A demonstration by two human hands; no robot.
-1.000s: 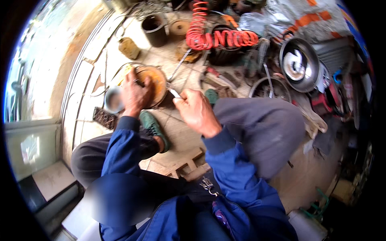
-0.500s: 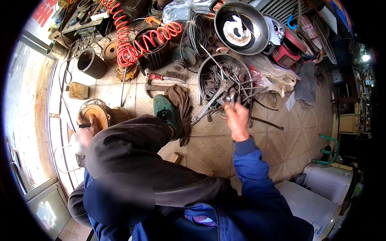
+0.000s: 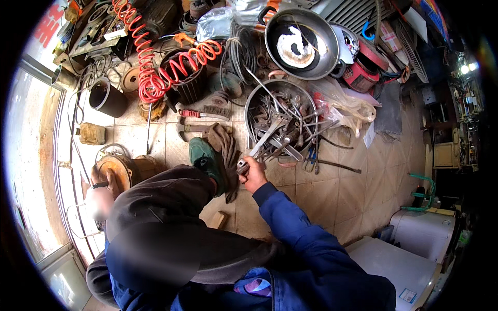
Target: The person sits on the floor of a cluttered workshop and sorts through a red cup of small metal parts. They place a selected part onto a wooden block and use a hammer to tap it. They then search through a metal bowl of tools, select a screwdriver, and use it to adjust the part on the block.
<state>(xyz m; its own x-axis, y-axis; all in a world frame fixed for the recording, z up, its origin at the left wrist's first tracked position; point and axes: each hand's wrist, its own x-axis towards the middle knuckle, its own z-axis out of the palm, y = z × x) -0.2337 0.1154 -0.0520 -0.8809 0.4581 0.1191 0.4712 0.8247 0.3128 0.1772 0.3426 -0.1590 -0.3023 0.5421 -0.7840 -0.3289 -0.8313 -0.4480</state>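
Holding a short metal tool [image 3: 241, 166], the right hand [image 3: 254, 175] is above the tiled floor [image 3: 270, 199], near the lower left side of a round metal basin [image 3: 247, 111]. Its fingers are wrapped around the tool, and one metal end comes out of the grip toward the left. They cover most of it, so I cannot tell which kind of tool this is. Just beyond this hand is a long wrench [image 3: 266, 139], which reaches up over the basin's edge; whether it touches the held tool, I cannot tell. The basin is full of many metal tools, lying across each other.

The left hand [image 3: 106, 181] is at a rusty round metal part [image 3: 120, 168], which stands beside the bent leg [image 3: 166, 192]. Its fingers are by the near side of this part, but a blurred patch hides much of the hand, and how wide they are spread I cannot tell.

Between the two hands there is a green shoe [image 3: 201, 155], with a brown cloth [image 3: 223, 142] beside it. Farther away lie a hammer [image 3: 198, 128] and a red-handled brush [image 3: 191, 113].
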